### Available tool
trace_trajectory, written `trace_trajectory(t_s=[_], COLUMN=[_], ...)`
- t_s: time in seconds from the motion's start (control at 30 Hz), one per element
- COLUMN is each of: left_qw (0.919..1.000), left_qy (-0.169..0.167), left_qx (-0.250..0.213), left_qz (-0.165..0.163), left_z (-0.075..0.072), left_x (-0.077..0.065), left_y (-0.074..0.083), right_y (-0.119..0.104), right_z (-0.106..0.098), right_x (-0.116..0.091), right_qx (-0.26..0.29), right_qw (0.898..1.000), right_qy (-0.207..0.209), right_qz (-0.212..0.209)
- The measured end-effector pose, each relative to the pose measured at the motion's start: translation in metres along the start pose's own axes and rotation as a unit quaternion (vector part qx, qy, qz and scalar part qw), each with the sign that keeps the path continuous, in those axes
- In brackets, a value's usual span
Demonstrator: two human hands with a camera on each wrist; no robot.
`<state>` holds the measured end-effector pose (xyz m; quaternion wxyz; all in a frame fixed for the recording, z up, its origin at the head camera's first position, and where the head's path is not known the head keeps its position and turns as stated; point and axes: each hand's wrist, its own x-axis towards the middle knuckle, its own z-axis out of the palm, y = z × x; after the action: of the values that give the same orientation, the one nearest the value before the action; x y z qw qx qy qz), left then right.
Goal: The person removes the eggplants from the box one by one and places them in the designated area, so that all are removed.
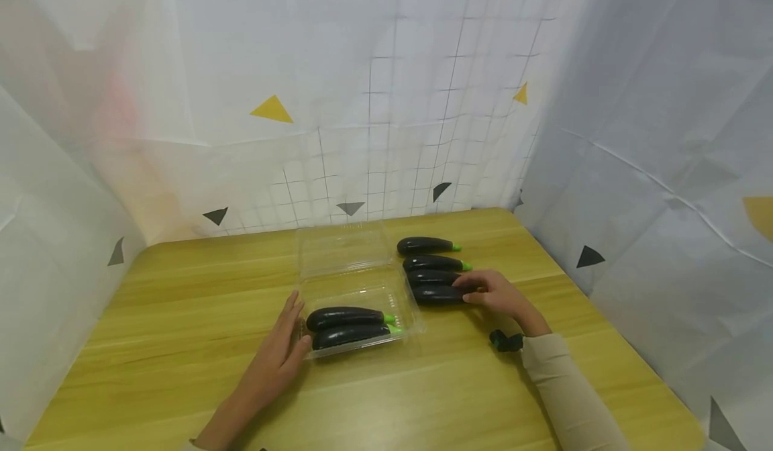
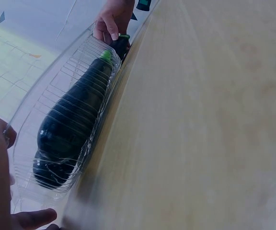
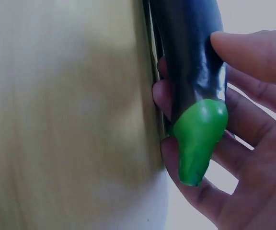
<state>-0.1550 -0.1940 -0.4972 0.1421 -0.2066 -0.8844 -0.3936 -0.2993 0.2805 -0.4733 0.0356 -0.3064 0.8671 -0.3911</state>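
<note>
My right hand (image 1: pixel 495 295) grips the nearest eggplant (image 1: pixel 436 295) of a row at its stem end. In the right wrist view, thumb and fingers close around the dark body just above the green cap (image 3: pixel 202 120). With its fingers extended, my left hand (image 1: pixel 274 357) is at the left side of a clear plastic clamshell box (image 1: pixel 356 352). Inside the box's near half lie two eggplants, one farther (image 1: pixel 344 317) and one nearer (image 1: pixel 350 335), green ends to the right. The left wrist view shows an eggplant (image 2: pixel 73 115) through the ribbed wall.
More eggplants (image 1: pixel 427 245) lie in the row right of the box. The box's lid (image 1: pixel 344 249) lies folded back toward the wall. A small dark object (image 1: pixel 506 341) sits by the right wrist. White sheeting (image 1: pixel 211 48) surrounds the wooden table (image 1: pixel 181 317).
</note>
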Motion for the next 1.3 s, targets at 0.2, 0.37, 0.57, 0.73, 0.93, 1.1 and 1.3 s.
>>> trace_trajectory(t_s=[0.2,0.37,0.57,0.73,0.93,1.1,1.3], left_qw=[1.0,1.0,0.9998,0.9997,0.9998,1.0,1.0], left_qy=[-0.001,0.002,0.01,0.01,0.008,0.003,-0.001], left_qx=[0.0,0.001,0.005,0.009,0.008,0.005,-0.001], left_qz=[0.002,0.006,0.015,0.021,0.015,-0.001,-0.001], left_z=[0.0008,0.0016,0.0024,0.003,0.0024,0.0006,-0.0001], left_x=[-0.0004,-0.0005,0.0002,-0.0005,-0.0009,-0.0009,-0.0005], left_y=[-0.0015,-0.0023,-0.0029,-0.0032,-0.0026,-0.0005,0.0001], right_y=[0.0002,0.0014,0.0026,0.0032,0.0018,0.0026,0.0026], right_z=[0.0006,0.0002,0.0004,0.0002,-0.0004,0.0007,0.0015], right_x=[-0.0018,-0.0026,-0.0026,-0.0029,-0.0027,-0.0016,-0.0003], right_qx=[0.001,-0.003,-0.009,-0.01,-0.021,-0.03,-0.016], right_qw=[1.0,1.0,1.0,1.0,0.999,0.999,1.0], right_qy=[-0.012,-0.022,-0.023,-0.026,-0.027,-0.014,0.007], right_qz=[-0.006,-0.003,-0.003,0.004,-0.002,0.006,-0.001])
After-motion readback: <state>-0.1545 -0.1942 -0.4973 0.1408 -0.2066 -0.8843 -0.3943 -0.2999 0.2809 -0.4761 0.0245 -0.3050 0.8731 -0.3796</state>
